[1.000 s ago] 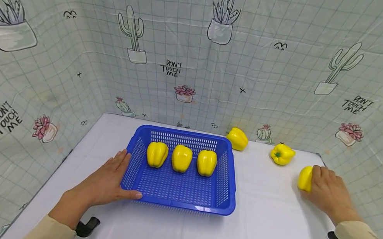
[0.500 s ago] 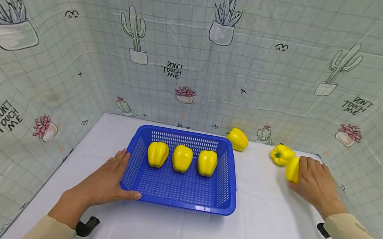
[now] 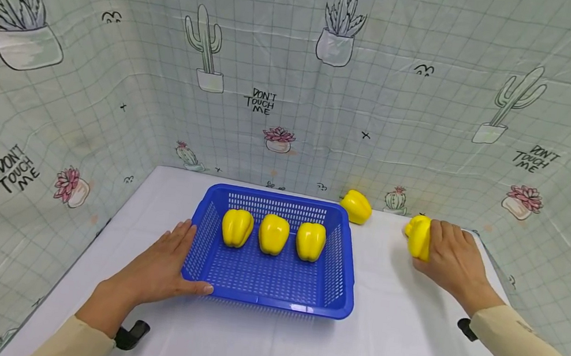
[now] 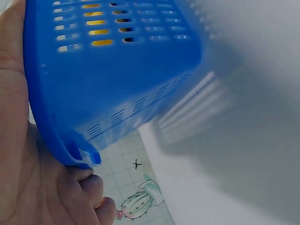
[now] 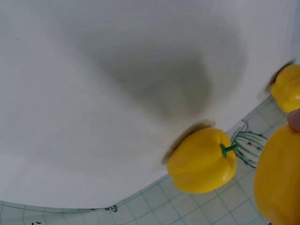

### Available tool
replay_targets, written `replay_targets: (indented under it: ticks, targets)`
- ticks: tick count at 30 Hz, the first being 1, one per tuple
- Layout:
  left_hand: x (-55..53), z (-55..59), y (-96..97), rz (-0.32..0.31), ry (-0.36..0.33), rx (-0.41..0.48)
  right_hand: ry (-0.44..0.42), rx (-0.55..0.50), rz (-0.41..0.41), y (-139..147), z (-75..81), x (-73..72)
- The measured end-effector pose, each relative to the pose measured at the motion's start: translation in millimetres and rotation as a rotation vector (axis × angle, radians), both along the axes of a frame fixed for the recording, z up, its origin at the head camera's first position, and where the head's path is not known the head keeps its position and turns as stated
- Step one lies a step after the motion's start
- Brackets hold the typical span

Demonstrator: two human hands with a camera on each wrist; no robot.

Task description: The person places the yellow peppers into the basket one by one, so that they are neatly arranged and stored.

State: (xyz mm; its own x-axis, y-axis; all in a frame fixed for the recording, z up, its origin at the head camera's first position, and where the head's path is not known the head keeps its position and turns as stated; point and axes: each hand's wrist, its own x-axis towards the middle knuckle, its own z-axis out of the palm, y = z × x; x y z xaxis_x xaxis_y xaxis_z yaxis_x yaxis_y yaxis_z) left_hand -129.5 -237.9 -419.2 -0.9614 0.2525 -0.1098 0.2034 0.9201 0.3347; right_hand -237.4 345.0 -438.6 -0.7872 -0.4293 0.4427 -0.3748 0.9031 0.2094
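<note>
A yellow bell pepper (image 3: 419, 239) is gripped in my right hand (image 3: 449, 262), raised off the white table. Behind it, a second bell pepper (image 3: 409, 227) is mostly hidden in the head view; the right wrist view shows that pepper (image 5: 201, 161) lying with its green stem visible. My left hand (image 3: 152, 271) rests on the left end of a blue plastic basket (image 3: 277, 303), fingers extended along the side and thumb on the front rim. Inside the basket, three yellow bell peppers (image 3: 273, 235) stand in a row toward the back.
Another yellow bell pepper (image 3: 357, 207) lies by the back wall, just off the basket's back right corner. A printed fabric curtain (image 3: 296, 75) surrounds the white tabletop (image 3: 373, 291) at the back and both sides.
My right hand has carried its bell pepper leftward and a little toward the back, so it now covers most of the pepper behind. The left hand stays on the basket.
</note>
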Motion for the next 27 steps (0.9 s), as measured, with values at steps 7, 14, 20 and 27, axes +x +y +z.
replay_targets:
  ticks: [7,14,20,27]
  targets:
    - [-1.6,0.2,0.3,-0.012,0.021,-0.021,0.007,0.002,0.013,-22.4,13.5,-2.4]
    - [-1.6,0.1,-0.1,-0.015,0.027,-0.047,0.016,0.009,0.04,-52.8,30.5,-5.0]
    - [-0.9,0.6,0.1,-0.013,0.018,-0.044,0.093,0.016,0.112,-88.8,48.4,-10.2]
    - [-0.1,1.0,0.9,-0.013,0.016,-0.041,0.091,0.007,0.184,-142.4,64.0,-13.1]
